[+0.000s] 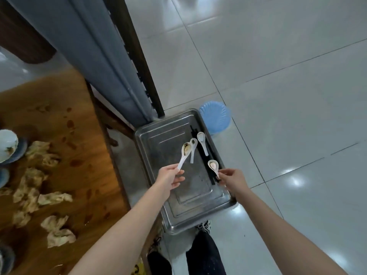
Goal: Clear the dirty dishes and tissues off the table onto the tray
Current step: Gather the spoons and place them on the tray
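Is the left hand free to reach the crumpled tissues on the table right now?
Probably not yet: the left hand pinches a spoon over the tray. The tissues lie uncovered, so the path looks free.

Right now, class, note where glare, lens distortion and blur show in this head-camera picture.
Head view: bright glare patches on the floor tiles; the wide-angle lens bows the tile seams toward the edges; the tissues and bowl on the table look soft, the tray sharper.
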`<state>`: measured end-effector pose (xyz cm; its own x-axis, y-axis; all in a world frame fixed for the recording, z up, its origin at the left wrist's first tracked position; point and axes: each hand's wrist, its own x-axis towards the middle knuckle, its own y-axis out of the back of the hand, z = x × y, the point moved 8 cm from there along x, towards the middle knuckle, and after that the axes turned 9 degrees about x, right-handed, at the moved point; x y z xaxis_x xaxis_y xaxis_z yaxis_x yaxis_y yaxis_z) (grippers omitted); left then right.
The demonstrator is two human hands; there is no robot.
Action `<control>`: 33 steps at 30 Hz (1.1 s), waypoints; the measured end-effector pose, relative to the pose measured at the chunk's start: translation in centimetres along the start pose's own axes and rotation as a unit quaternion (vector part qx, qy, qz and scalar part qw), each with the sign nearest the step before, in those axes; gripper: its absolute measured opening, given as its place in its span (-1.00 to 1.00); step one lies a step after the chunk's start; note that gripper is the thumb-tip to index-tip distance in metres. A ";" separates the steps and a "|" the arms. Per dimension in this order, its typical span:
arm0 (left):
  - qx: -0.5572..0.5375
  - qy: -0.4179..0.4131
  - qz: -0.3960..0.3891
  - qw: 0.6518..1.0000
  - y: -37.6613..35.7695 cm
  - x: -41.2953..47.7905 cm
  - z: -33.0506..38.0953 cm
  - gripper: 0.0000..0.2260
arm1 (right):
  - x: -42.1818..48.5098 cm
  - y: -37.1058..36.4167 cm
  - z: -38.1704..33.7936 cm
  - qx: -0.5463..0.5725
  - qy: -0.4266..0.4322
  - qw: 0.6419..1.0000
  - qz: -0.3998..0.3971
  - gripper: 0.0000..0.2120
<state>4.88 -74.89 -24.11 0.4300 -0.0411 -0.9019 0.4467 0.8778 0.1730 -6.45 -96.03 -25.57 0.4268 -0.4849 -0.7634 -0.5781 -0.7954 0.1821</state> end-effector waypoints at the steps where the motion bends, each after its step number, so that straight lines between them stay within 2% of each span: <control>1: 0.000 0.007 0.000 1.000 -0.8 0.8 -0.2 -0.81 | 1.2 0.1 0.7 -0.012 -0.005 1.000 -0.002 -0.88; 5: 0.021 0.024 0.002 0.999 -3.4 4.2 -1.7 -0.81 | 5.6 0.2 3.5 -0.064 -0.018 0.998 -0.009 -0.87; 13: 0.043 0.050 -0.012 0.998 -7.3 9.0 -4.7 -0.84 | 11.0 0.8 7.3 -0.057 -0.055 0.997 -0.015 -0.86; 22: 0.071 0.069 -0.066 0.993 -11.8 9.2 -5.8 -0.82 | 8.8 7.2 10.4 -0.034 -0.125 0.991 0.008 -0.88; 27: 0.187 0.082 -0.165 0.965 -14.7 7.5 -6.1 -0.77 | 7.7 11.2 9.4 -0.024 -0.117 0.992 0.026 -0.87; 30: 0.205 0.062 -0.184 0.959 -14.5 6.1 -5.9 -0.69 | 6.6 12.6 8.4 -0.015 -0.110 0.993 0.030 -0.88; 33: 0.186 0.033 -0.170 0.967 -13.0 4.6 -4.8 -0.63 | 5.4 13.1 6.9 -0.012 -0.098 0.995 0.029 -0.88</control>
<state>-2.70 -84.19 -32.43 0.1630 -0.2555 -0.9530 0.8099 0.5863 -0.0187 -16.57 -106.56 -31.60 0.2483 -0.4511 -0.8572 -0.5803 -0.7778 0.2412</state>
